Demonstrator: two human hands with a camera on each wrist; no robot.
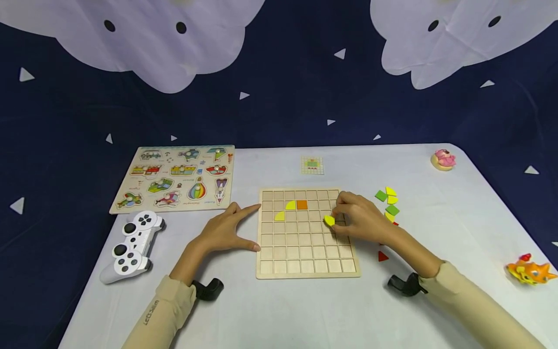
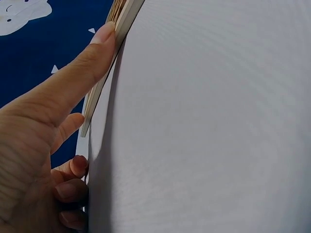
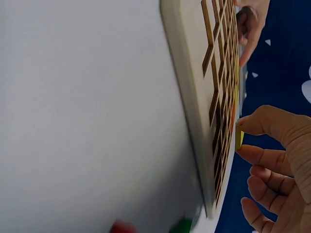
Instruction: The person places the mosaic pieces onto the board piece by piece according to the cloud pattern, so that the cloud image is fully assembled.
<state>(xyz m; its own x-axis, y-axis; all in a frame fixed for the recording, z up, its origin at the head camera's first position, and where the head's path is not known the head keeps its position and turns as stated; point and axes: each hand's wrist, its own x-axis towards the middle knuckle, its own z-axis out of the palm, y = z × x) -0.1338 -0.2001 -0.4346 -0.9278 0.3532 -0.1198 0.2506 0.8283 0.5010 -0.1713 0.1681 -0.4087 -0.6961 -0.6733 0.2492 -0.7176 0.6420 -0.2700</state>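
Observation:
A wooden grid board (image 1: 305,264) lies in the middle of the white table. Two yellow quarter-circle pieces (image 1: 290,205) and an orange square (image 1: 302,205) sit in its upper cells. My right hand (image 1: 359,218) hovers over the board's right side and pinches a small yellow piece (image 1: 329,220) (image 3: 239,139) between thumb and index finger. My left hand (image 1: 226,230) rests on the table against the board's left edge (image 2: 104,80), index finger and thumb spread along it, holding nothing.
Loose green, yellow and red pieces (image 1: 389,202) lie right of the board. A white game controller (image 1: 131,245) and a vehicle peg puzzle (image 1: 176,178) are at the left. A small pattern card (image 1: 312,165), a pink toy (image 1: 443,159) and an orange toy (image 1: 529,270) also lie on the table.

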